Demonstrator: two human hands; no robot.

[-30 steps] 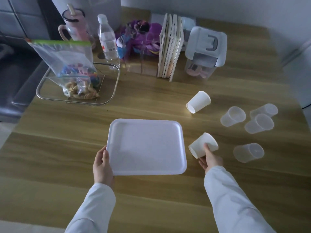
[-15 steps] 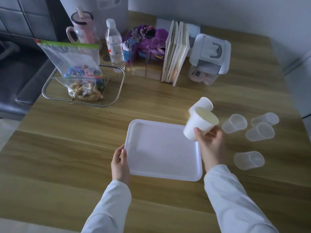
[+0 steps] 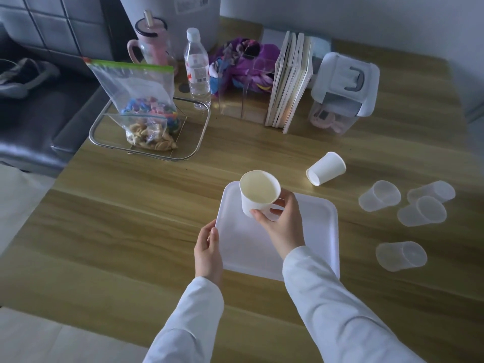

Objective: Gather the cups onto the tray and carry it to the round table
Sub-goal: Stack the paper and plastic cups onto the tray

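A white rectangular tray [image 3: 317, 231] lies on the wooden table in front of me. My left hand [image 3: 208, 251] grips its left edge. My right hand [image 3: 284, 222] holds a white paper cup [image 3: 258, 195] upright over the tray's far left corner; I cannot tell whether its base touches the tray. A second white paper cup [image 3: 326, 168] lies on its side just beyond the tray. To the right, several clear plastic cups lie tipped over: one [image 3: 379, 195], a touching pair [image 3: 425, 205], and one nearer me [image 3: 400, 255].
At the back of the table stand a wire basket [image 3: 104, 132] holding a zip bag [image 3: 141, 100] of snacks, a water bottle [image 3: 197, 69], a pink mug [image 3: 153, 45], upright books [image 3: 290, 79] and a clear lidded container [image 3: 343, 90]. A dark sofa [image 3: 39, 100] borders the table's left.
My right hand picked the paper cup up from the table right of the tray, turned it upright and carried it left over the tray. My left hand stayed on the tray's edge.
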